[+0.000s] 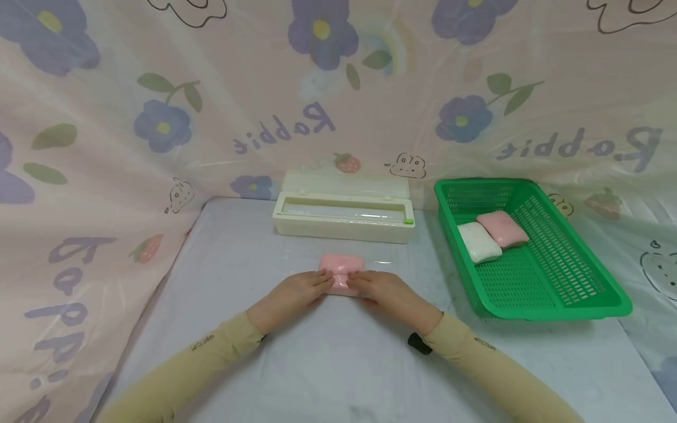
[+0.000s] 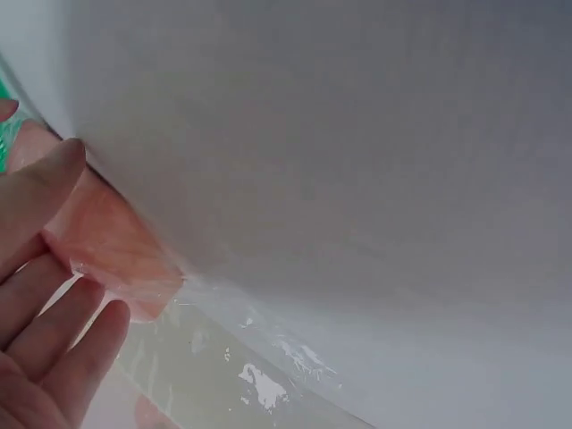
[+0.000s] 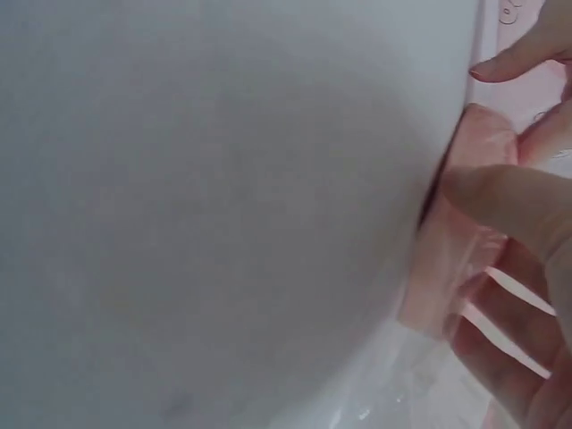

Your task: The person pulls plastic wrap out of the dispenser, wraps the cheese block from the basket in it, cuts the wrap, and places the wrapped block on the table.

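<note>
A pink bar of soap (image 1: pixel 342 264) lies mid-table, with clear cling film (image 2: pixel 264 384) over it and spreading past its side. My left hand (image 1: pixel 301 286) holds its left part, fingers over the top and thumb along the near side. On the right part, my right hand (image 1: pixel 392 294) grips in the same way, thumb against the near side. In the right wrist view the soap (image 3: pixel 438 277) shows between thumb and fingers, film creased on it. The fingers hide parts of the soap's top.
Behind the soap stands a cream cling film dispenser (image 1: pixel 344 229), lid raised, with a green slider (image 1: pixel 408 221). To the right, a green basket (image 1: pixel 550 311) holds a white soap bar (image 1: pixel 480 242) and another pink soap bar (image 1: pixel 502 228). A patterned curtain (image 1: pixel 211 88) encloses the table.
</note>
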Demonstrator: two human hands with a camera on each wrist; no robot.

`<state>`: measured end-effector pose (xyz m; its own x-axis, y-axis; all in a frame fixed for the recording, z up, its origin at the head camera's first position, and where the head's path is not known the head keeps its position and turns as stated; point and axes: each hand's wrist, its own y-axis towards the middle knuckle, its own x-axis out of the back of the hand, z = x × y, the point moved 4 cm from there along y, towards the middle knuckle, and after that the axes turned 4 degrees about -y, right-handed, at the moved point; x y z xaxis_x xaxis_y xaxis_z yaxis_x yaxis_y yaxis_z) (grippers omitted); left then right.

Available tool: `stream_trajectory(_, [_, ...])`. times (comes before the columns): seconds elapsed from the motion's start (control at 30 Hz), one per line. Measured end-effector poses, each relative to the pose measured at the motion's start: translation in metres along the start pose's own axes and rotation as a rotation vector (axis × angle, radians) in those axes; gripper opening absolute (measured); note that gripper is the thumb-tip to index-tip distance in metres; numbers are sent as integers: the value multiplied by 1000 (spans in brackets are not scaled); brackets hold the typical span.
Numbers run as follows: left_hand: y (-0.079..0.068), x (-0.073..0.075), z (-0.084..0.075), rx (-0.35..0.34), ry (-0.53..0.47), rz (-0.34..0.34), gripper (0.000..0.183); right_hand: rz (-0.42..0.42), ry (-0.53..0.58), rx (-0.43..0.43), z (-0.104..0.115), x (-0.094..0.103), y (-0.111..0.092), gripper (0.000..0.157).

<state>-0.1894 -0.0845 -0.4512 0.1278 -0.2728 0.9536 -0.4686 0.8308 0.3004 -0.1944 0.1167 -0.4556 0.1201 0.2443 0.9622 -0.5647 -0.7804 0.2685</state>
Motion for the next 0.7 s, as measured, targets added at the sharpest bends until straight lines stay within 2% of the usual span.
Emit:
stream_trajectory(0.17, [5,-2,0,-58,133,-9,38,-38,-127,18,-2,-1,7,30])
stream_trajectory(0.3, [10,-2,-2,-86,194,-29,35,-33,-237,46,-2,-2,9,28])
stream_trajectory(0.37, [11,-1,-2,-90,200,-39,34,-49,-245,64,-2,-1,10,28])
stream_trajectory(0.47, [12,3,1,-81,102,-79,30,-98,-183,72,-1,2,12,31])
stream_trajectory(0.57, [13,6,8,-58,-79,-124,24,-136,-77,58,-4,5,13,32])
stream_trajectory(0.7, [16,9,17,5,-224,-122,29,-132,62,-3,-14,7,16,29])
